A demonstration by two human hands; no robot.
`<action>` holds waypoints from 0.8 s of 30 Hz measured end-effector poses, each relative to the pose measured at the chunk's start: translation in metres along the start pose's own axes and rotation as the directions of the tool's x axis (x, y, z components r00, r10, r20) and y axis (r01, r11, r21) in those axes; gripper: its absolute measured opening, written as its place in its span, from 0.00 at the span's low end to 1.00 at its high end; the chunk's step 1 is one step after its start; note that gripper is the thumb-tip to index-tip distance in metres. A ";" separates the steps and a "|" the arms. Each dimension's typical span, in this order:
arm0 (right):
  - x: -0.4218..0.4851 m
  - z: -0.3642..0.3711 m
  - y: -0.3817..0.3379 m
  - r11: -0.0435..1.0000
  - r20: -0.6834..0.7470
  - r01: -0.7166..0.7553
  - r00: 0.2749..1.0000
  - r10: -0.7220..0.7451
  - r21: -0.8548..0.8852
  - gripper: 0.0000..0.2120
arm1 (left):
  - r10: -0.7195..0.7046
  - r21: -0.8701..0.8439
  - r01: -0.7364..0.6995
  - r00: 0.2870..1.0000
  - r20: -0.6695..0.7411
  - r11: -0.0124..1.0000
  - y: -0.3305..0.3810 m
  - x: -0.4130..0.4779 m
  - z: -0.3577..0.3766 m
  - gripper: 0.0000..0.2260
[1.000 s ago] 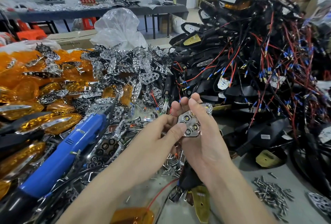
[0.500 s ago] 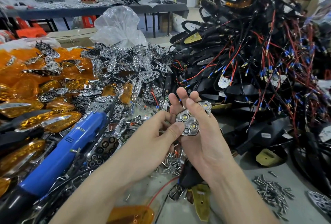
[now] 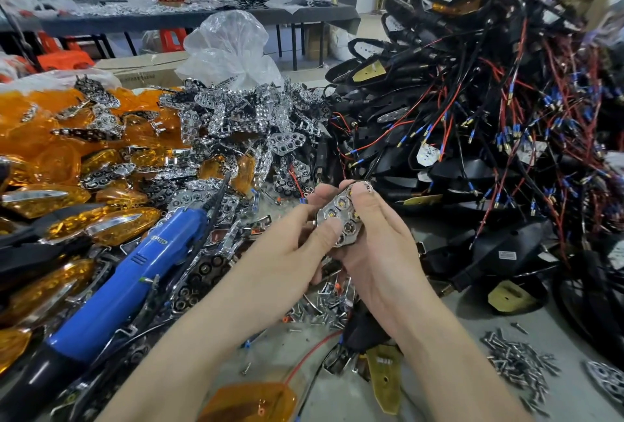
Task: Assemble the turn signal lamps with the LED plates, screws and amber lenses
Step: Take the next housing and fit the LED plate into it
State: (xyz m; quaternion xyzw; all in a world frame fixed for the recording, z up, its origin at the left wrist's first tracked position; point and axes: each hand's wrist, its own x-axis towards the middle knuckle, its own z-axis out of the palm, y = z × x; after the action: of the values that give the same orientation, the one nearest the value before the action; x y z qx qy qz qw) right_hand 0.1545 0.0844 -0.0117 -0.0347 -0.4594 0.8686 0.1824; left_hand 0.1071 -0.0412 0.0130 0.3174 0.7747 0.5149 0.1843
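Observation:
A chrome LED plate [image 3: 341,215] with round reflector cups is held above the table's middle. My right hand [image 3: 374,246] grips it, thumb across its top and fingers curled behind. My left hand [image 3: 297,239] pinches its left edge with thumb and fingers. A black lamp housing [image 3: 361,330] with a red wire lies under my right wrist. One amber lens [image 3: 250,403] lies at the front edge. Loose screws [image 3: 324,307] are scattered under my hands.
A blue electric screwdriver [image 3: 135,280] lies at the left. Amber lenses [image 3: 50,158] pile at far left, chrome plates [image 3: 243,124] behind. Black housings with red and black wires [image 3: 489,117] heap at right. More screws [image 3: 520,361] lie at front right.
The LED plate has turned slightly in my hands and my right thumb has slid up over its top end. Both hands stay at the same spot.

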 end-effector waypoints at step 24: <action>0.002 -0.004 0.000 0.950 -0.026 0.069 0.996 -0.080 -0.304 0.17 | 0.066 -0.052 -0.068 0.997 -0.032 0.996 0.004 -0.002 0.016 0.15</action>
State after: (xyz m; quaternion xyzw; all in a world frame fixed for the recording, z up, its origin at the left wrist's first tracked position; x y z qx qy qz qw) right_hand 0.1537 0.0874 -0.0140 -0.0614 -0.5847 0.7795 0.2163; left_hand 0.1191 -0.0309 0.0100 0.3304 0.7525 0.5458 0.1634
